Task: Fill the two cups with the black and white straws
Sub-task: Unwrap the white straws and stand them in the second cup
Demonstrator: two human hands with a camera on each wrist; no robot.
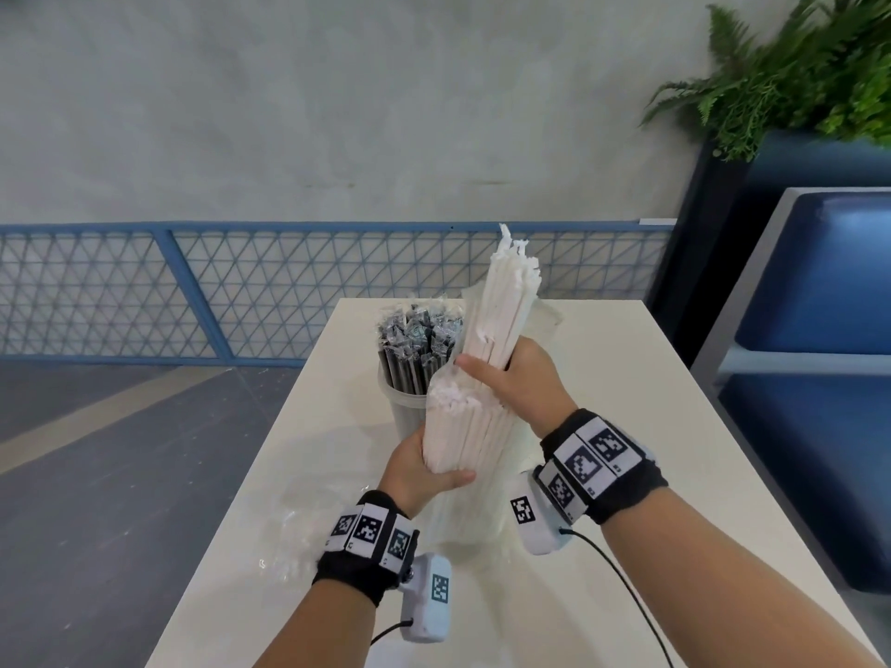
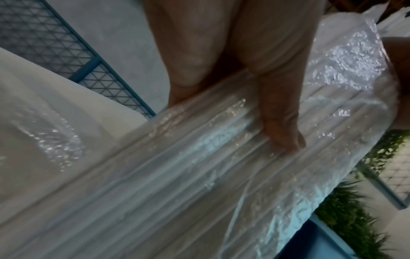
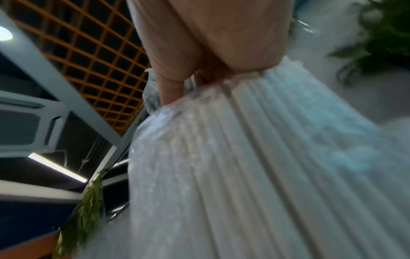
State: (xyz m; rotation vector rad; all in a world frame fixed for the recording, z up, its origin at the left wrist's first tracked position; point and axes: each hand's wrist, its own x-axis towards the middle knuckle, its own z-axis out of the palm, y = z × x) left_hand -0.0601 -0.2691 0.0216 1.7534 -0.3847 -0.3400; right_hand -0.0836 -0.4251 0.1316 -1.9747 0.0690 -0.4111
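Second cup (image 1: 463, 518) mostly hidden behind white straws (image 1: 470, 436) and left hand (image 1: 424, 470). Right-wrist view motion-blurred; fingers (image 3: 170, 87) partly hidden behind straws. Plant (image 1: 795, 74) cut off at frame edge.

Glossy crinkled plastic wrap (image 2: 346, 57), matt table (image 1: 627, 426)

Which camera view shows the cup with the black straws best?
The head view: the cup with the black straws stands on the table, behind the white straws. Neither wrist view shows it; both show only white straws.
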